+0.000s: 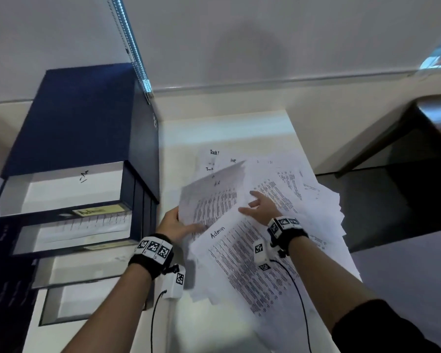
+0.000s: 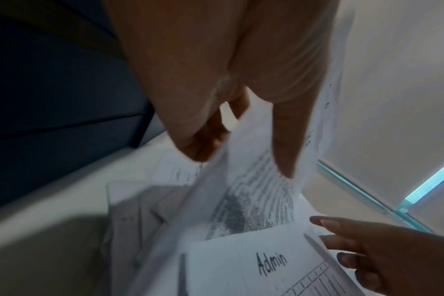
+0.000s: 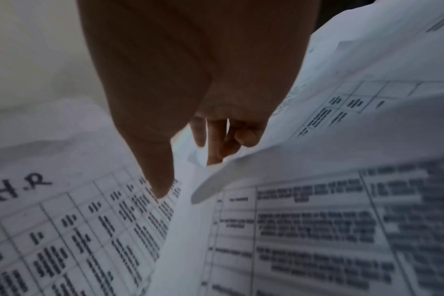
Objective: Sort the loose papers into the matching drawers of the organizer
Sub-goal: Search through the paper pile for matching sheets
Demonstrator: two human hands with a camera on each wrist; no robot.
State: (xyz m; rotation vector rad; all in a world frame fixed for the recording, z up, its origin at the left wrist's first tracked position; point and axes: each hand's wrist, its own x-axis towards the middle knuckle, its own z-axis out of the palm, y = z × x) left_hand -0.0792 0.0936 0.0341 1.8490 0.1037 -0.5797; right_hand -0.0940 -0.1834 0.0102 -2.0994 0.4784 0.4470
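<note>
A dark blue organizer (image 1: 74, 118) stands at the left with several drawers pulled out; one drawer front carries a yellow label reading Admin (image 1: 92, 211). A loose pile of printed papers (image 1: 303, 189) covers the white table (image 1: 214, 128). My left hand (image 1: 178, 222) pinches the lower left edge of a sheet marked HR (image 1: 209, 200), thumb on top and fingers beneath (image 2: 198, 144), lifting it off the pile. My right hand (image 1: 260, 207) rests with relaxed, spread fingers on the pile just right of that sheet. A sheet marked Admin (image 1: 239, 263) lies in front, under my right wrist.
The top drawer (image 1: 61, 192) holds a white sheet; the lower ones also show paper. The table's right edge drops to a dark floor (image 1: 392, 212). A wall runs behind. Some papers overhang the right edge.
</note>
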